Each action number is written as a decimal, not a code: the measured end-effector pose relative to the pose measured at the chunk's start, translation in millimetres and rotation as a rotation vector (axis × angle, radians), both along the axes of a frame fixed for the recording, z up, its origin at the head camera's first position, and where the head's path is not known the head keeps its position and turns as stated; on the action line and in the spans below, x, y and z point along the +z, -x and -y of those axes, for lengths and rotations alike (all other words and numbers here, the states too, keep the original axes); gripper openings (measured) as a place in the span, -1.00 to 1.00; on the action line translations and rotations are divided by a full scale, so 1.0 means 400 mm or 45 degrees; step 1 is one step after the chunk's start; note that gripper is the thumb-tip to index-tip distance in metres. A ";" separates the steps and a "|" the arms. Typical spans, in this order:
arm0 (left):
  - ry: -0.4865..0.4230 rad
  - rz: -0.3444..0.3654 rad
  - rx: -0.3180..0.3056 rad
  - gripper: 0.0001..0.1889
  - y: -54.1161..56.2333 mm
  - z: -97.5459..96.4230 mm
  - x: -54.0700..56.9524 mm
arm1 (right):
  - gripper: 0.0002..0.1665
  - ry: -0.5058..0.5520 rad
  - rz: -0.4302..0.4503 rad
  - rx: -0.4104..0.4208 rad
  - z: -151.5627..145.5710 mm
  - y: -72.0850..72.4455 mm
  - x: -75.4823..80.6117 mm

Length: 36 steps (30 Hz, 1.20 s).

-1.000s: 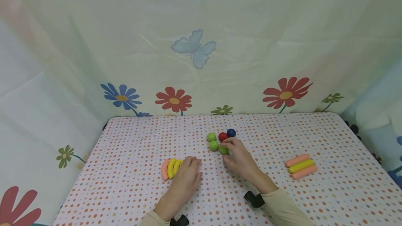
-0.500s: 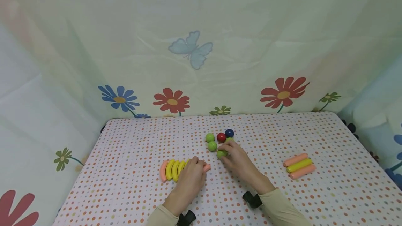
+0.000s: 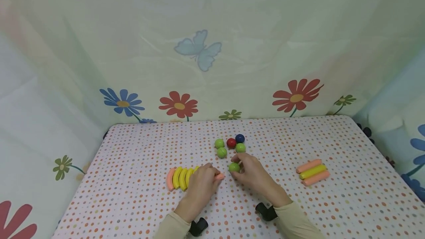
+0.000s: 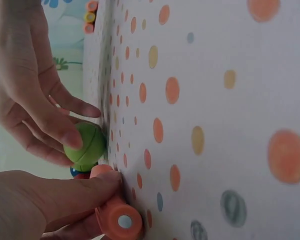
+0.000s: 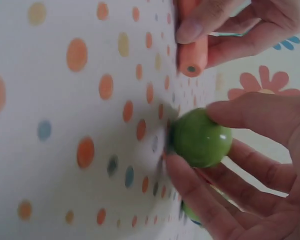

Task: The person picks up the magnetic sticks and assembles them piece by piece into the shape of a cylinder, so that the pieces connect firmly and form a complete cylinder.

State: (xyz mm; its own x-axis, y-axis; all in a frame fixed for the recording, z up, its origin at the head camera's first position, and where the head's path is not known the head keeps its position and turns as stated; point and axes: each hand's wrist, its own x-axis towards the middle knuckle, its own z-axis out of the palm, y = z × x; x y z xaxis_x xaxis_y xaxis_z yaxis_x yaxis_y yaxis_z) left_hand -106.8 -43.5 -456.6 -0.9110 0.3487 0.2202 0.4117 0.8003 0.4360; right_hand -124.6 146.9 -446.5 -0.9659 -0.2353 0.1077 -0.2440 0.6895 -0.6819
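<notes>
My right hand (image 3: 254,170) pinches a green ball (image 3: 234,167) between thumb and fingers, low over the dotted table. In the right wrist view this ball (image 5: 202,137) sits close to the tabletop. With its thumb and fingers, my left hand (image 3: 203,183) holds a salmon-pink stick (image 3: 219,176), whose end pokes out toward the ball. The left wrist view has the thumb pressed on this stick (image 4: 121,220), right below the ball. Beside that hand lies a row of curved yellow pieces (image 3: 183,178) with a pink curved piece (image 3: 170,179) at its left end; the hand hides part of the row.
Behind the hands are two green balls (image 3: 221,152) on the left, a red ball (image 3: 231,143), a dark blue ball (image 3: 239,138) and another green ball (image 3: 240,148). Two pink sticks (image 3: 308,166) flank a yellow stick (image 3: 313,172) at right. A flowered curtain (image 3: 252,65) hangs behind the table.
My right hand has drawn the green ball nearer, away from the other balls, uncovering another green one. My left hand has shifted right, and the pink stick now shows at its fingertips.
</notes>
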 end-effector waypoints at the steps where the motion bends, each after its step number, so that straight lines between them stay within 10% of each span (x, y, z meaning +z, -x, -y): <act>1: 0.002 0.004 -0.001 -0.89 0.002 -0.003 0.001 | -0.71 -0.006 0.012 -0.016 -0.002 -0.001 0.004; 36: -0.057 0.089 -0.019 -0.85 0.039 -0.017 -0.009 | -0.65 -0.081 -0.049 0.076 0.011 -0.012 -0.002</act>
State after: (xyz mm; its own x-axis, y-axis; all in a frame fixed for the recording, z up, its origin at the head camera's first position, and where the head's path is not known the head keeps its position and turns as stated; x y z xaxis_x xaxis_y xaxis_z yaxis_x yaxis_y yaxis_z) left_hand -122.2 -36.5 -460.2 -0.9195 0.3537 0.1717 0.3907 0.7733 0.4994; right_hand -119.6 142.3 -447.3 -0.9453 -0.3003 0.1274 -0.3114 0.7146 -0.6264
